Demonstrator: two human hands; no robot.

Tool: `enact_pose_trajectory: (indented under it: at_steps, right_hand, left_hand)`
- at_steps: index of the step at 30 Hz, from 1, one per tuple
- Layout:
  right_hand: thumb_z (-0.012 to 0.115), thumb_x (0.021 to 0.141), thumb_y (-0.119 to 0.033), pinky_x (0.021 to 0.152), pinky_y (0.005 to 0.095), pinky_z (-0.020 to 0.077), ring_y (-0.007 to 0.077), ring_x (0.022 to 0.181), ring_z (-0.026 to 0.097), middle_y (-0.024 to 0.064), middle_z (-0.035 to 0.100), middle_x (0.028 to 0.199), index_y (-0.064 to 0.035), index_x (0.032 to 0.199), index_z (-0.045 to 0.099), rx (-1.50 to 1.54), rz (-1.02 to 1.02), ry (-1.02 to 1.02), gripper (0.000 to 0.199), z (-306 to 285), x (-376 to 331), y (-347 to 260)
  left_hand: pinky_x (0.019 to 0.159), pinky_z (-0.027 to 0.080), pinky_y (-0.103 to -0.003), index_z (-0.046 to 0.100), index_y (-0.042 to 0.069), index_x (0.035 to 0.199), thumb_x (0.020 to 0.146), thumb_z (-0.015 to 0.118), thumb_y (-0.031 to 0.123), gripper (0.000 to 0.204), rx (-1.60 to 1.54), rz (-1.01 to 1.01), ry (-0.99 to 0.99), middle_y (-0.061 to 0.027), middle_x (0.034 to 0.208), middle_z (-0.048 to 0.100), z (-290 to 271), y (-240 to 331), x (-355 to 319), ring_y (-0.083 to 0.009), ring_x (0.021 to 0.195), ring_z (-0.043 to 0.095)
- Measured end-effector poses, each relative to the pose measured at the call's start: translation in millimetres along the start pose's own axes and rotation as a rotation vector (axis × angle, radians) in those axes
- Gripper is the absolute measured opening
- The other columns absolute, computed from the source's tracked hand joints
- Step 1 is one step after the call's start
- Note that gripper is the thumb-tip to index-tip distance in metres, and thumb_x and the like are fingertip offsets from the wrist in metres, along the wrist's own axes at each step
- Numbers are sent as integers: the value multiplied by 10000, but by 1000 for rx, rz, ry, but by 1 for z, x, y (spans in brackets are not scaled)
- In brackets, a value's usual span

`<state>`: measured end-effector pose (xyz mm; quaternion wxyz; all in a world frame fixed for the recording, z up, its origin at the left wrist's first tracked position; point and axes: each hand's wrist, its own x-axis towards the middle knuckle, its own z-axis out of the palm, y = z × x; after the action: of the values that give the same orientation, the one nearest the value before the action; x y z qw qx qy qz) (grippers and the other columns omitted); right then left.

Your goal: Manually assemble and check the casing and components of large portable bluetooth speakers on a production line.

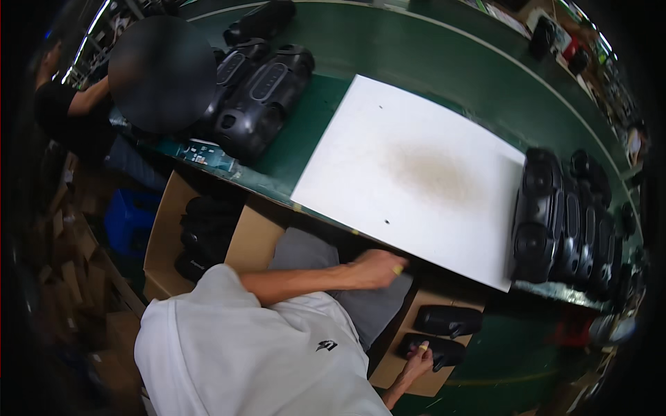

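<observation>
A factory bench with a green top (430, 62) is seen from above; a white board (416, 173) with a brownish stain in its middle lies across it. Black speaker housings are lined up at the board's right edge (555, 215), and more lie at the upper left (260, 97), near a co-worker in a dark top (69, 111). Below the bench edge sit two cardboard boxes: one at the left (163, 243) w/ dark parts inside, one at the lower right (388, 371) holding two flat black parts.

Step in hand, as judged: a part is being picked from the right-hand box, prob. to be brought up to the board. The nearer black part (437, 350) is touched by the right hand (416, 362); fingers are curled onto its lower edge, but it is not lifted — it lies in the box just below the second part (449, 320). Grip looks narrow and partly closed on the edge; whether it is fully pinched can't be told, as the fingertips are small and partly hidden.

The left hand (378, 269) is held at the board's near edge, loosely fisted, w/ something small and yellowish at a fingertip; what it is can't be made out. Whether the board's edge is touched or only approached is unclear.

Next move, as a judgement: a firmer hold on the part's edge is called for, then a lift clear of the box wall w/o knocking the second part, and the left hand kept off the landing spot on the board.
</observation>
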<state>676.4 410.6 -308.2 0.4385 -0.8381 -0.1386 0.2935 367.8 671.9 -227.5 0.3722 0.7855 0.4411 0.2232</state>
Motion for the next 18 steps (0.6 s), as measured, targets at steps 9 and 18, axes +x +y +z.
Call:
enact_pose_trajectory:
  at_steps: [9, 18]
  right_hand:
    - [594, 1110, -226, 523, 438, 209, 220, 499, 298, 98, 308, 574, -16, 683, 353, -233, -1262, -559, 534, 254, -75, -406]
    - [579, 1160, -348, 530, 334, 183, 73, 564, 276, -51, 329, 576, -93, 651, 362, -169, -1088, -682, 609, 356, 6, -395]
  left_hand:
    - [919, 583, -487, 751, -22, 1015, 971, 647, 145, 202, -292, -272, -236, -263, 1131, 760, 37, -172, -3, -429, 1085, 731]
    - [905, 589, -479, 756, -27, 1035, 969, 651, 146, 213, -659, 168, -106, -260, 1100, 766, 113, -219, -137, -430, 1062, 738]
